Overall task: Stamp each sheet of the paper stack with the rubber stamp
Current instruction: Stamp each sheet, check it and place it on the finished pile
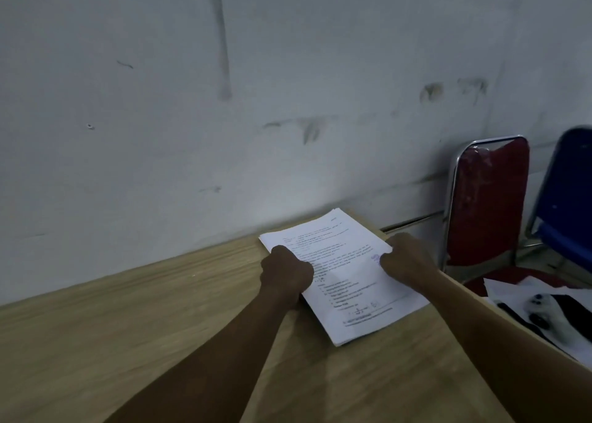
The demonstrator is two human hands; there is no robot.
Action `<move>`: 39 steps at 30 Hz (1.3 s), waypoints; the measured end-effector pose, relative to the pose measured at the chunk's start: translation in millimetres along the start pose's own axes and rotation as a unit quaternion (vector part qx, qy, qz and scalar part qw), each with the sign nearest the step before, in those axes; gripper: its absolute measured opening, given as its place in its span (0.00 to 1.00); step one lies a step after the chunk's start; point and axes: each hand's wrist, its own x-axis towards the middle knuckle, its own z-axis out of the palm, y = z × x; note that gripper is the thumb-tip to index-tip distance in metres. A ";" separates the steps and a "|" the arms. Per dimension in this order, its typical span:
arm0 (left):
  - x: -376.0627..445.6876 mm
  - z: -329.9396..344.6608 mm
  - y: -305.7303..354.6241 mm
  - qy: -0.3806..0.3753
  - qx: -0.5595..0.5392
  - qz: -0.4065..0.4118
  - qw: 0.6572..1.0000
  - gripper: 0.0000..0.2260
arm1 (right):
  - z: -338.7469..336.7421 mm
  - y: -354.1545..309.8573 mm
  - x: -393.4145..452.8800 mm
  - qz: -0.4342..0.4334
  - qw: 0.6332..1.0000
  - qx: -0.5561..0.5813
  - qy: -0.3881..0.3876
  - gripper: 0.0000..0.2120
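I am gripping the stack (pixel 346 281) on the bench (pixel 128 326) with my left hand (pixel 286 270) and right hand (pixel 408 262). I should be squaring it gently so no sheet slips.

Paper stack (pixel 349 281) on table (pixel 134 336); chairs (pixel 490 204) right.
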 end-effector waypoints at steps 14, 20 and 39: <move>15.9 -1.8 0.8 -0.018 0.070 0.002 0.997 0.07 | 14.6 -9.9 11.1 0.024 0.999 -0.045 -0.005 0.18; 13.9 -1.7 -0.4 -0.033 0.091 0.002 0.995 0.07 | 13.0 -12.3 2.2 0.047 0.999 -0.014 -0.002 0.23; -95.5 -134.5 17.2 -0.101 -0.007 0.067 0.993 0.13 | -9.4 -94.6 -169.7 -0.193 0.976 0.106 0.006 0.10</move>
